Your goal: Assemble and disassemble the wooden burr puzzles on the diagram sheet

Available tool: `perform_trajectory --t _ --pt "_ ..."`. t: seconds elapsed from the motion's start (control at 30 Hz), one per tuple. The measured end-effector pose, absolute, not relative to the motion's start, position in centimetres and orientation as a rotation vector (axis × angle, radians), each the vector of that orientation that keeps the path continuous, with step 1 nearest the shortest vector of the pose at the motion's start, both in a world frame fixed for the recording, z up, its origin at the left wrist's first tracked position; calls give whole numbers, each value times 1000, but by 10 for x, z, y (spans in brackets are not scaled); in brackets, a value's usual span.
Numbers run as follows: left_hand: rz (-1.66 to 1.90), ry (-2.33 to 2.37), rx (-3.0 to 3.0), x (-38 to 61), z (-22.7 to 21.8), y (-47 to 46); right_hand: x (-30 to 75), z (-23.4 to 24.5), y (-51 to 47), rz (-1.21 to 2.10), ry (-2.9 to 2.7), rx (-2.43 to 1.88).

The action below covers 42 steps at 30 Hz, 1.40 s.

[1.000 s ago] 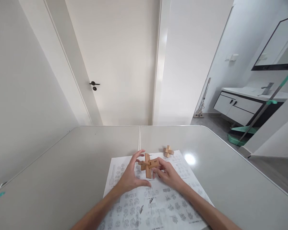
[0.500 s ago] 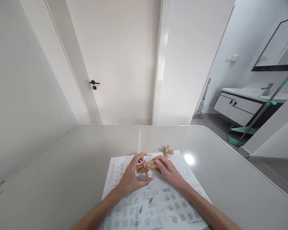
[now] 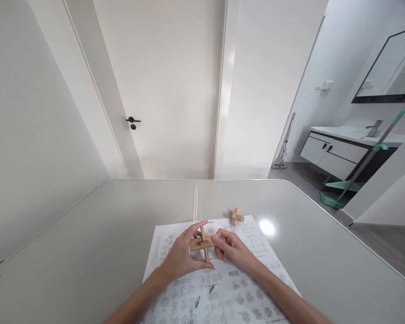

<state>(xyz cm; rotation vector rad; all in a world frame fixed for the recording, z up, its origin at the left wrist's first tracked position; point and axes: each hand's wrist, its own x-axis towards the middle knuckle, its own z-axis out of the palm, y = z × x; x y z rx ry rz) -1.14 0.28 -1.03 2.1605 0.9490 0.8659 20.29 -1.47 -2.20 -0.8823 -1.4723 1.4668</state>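
Between my hands is a wooden puzzle (image 3: 196,245), made of a flat bar with a round rod crossing it. My left hand (image 3: 180,255) spans the rod, forefinger at its upper end and thumb near its lower end. The fingers of my right hand (image 3: 232,246) pinch the bar's right end, hiding that tip. Below them lies a printed sheet (image 3: 222,288) covered with small grey assembly drawings. A second wooden puzzle, a cross-shaped one (image 3: 236,217), sits at the sheet's top right edge, apart from both hands.
The grey table (image 3: 97,252) has a seam down its far half and a bright reflection at right. Beyond its far edge stands a white door (image 3: 168,90) with a black handle. To the right are a sink cabinet (image 3: 334,150) and a green dustpan (image 3: 334,200).
The bar has turned about its length, so its holes no longer show and a rounded piece faces up at the rod. My right fingers have shifted their hold on its end.
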Motion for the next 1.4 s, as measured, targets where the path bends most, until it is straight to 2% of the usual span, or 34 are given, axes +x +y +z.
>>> perform_trajectory --t 0.17,0.47,0.67,1.03,1.13,1.27,1.4 --pt "909 927 2137 -11 -6 2 203 -25 -13 1540 -1442 -883" --pt "897 892 1995 -12 0 3 206 -24 -13 1881 -1290 -720" --pt "934 949 1984 -11 0 1 193 -31 -18 1819 -1061 -671" --pt "983 957 1859 -8 3 1 188 -41 -13 1779 -1079 -730" --pt "1002 984 1895 -8 4 2 187 -36 -14 1657 -1190 -776" --pt "1049 1069 1973 -9 3 4 194 -24 -16 1134 -1338 -942" --pt "1036 1118 2073 -9 0 7 202 -23 -13 831 -1576 -1014"
